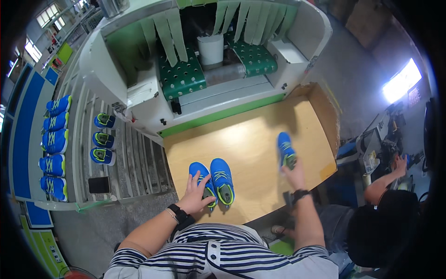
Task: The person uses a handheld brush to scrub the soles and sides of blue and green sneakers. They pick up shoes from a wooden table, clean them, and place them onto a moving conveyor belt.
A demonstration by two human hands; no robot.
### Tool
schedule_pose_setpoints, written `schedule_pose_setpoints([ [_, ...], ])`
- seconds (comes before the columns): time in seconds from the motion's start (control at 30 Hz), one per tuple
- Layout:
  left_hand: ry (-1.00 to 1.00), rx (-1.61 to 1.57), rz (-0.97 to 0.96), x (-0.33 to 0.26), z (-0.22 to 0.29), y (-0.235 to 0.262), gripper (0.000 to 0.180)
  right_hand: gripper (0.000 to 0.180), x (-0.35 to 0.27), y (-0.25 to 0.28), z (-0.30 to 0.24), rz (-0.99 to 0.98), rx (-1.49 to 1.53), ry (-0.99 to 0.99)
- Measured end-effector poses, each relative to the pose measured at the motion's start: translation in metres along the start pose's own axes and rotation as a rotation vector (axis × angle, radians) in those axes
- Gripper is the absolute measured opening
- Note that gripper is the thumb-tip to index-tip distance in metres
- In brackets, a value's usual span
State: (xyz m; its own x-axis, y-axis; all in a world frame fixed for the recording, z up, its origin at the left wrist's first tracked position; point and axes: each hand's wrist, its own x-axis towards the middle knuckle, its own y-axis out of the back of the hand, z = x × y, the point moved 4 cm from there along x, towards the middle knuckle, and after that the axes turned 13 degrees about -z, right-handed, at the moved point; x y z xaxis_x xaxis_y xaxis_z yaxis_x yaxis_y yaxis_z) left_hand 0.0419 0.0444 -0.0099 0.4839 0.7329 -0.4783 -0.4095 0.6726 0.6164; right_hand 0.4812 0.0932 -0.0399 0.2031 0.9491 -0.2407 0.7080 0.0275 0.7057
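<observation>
The left hand (195, 195) lies open, fingers spread, on the left shoe (203, 179) of a blue pair – the right hand (293, 173) grips a third blue shoe (286, 149) above the wooden table (251, 139).

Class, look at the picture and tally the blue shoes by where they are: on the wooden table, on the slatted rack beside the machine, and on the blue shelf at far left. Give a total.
On the wooden table, under the left hand: 2
Held in the right hand: 1
On the slatted rack: 3
On the blue shelf: 5
Total: 11
</observation>
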Motion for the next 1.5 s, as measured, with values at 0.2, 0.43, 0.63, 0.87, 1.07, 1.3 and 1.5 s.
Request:
schedule_pose_setpoints([
  [0.2,-0.049,0.001,0.046,0.0,-0.005,-0.008,0.09,0.073,-0.095,-0.088,-0.11,-0.319,0.071,0.221],
  [0.43,-0.043,0.045,0.122,0.009,-0.021,-0.018,0.087,0.098,-0.107,-0.132,-0.1,-0.339,-0.076,0.29],
  [0.63,-0.017,0.025,0.106,0.007,-0.012,-0.016,0.086,0.101,-0.107,-0.135,-0.087,-0.329,-0.033,0.253],
  [0.87,-0.037,0.05,0.158,0.013,-0.028,-0.023,0.087,0.099,-0.104,-0.141,-0.089,-0.341,-0.024,0.263],
  [1.07,-0.032,0.019,0.095,0.011,-0.018,-0.017,0.089,0.096,-0.105,-0.137,-0.084,-0.284,-0.023,0.3],
  [1.3,-0.079,-0.048,0.14,0.009,-0.027,-0.02,0.089,0.096,-0.107,-0.138,-0.091,-0.26,-0.065,0.32],
  [1.5,-0.054,-0.041,0.098,0.007,-0.02,-0.014,0.088,0.092,-0.115,-0.133,-0.095,-0.269,-0.043,0.217],
])
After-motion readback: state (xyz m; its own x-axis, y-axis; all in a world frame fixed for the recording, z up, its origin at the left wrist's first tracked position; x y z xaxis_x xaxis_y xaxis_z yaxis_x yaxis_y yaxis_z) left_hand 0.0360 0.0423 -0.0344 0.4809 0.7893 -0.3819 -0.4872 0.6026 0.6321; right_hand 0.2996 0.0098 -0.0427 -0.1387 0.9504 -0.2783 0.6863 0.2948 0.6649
